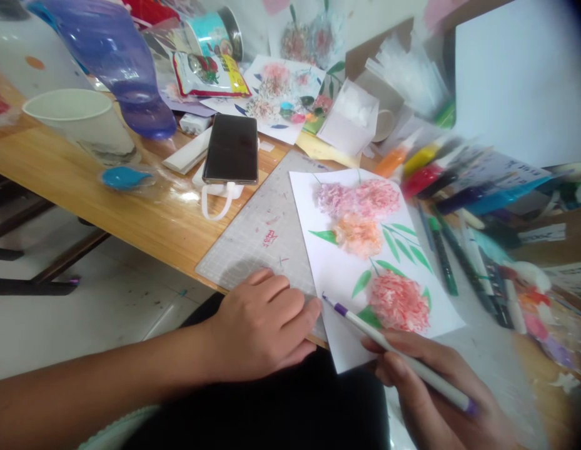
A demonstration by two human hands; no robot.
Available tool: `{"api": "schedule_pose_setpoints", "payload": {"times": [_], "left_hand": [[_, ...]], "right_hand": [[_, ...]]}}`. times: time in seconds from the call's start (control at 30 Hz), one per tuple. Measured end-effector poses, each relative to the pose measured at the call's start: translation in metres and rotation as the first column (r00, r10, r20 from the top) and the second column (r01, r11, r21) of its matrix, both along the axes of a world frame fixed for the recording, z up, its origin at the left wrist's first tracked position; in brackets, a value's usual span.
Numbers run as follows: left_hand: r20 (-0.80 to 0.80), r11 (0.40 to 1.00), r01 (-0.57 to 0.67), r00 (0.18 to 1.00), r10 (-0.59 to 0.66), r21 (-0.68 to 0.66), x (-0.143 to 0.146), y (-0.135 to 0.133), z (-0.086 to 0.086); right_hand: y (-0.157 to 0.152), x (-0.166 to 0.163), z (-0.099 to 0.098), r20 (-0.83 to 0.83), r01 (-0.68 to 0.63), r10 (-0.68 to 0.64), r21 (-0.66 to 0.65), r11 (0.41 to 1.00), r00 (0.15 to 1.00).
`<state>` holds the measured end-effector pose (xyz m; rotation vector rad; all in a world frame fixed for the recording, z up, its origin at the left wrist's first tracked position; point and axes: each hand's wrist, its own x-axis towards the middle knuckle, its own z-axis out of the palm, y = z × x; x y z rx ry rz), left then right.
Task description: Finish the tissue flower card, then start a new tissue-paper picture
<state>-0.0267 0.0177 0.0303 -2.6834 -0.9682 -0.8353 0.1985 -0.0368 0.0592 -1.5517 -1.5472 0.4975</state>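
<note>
No wording can be read for certain. Beyond your left grip [271, 319], small red marks [270, 238] like handwritten characters stand on the flat grey gridded cutting mat [259, 209], too small to make out. Farther past that grip, the print on the shiny white, red and yellow packet [208, 75] is blurred. Beyond and right of your right grip [426, 375], dark writing on the white strip-shaped label [544, 234] is smeared too.
</note>
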Motion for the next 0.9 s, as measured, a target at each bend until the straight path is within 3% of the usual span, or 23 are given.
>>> {"api": "schedule_pose_setpoints", "payload": {"times": [0.9], "left_hand": [[0.003,1.0,-0.002,1.0,0.002,-0.01,-0.0003,-0.0015,-0.0003]], "right_hand": [[0.001,-0.0042,0.0041,-0.1,0.051,-0.052,-0.014,0.999,0.994]]}}
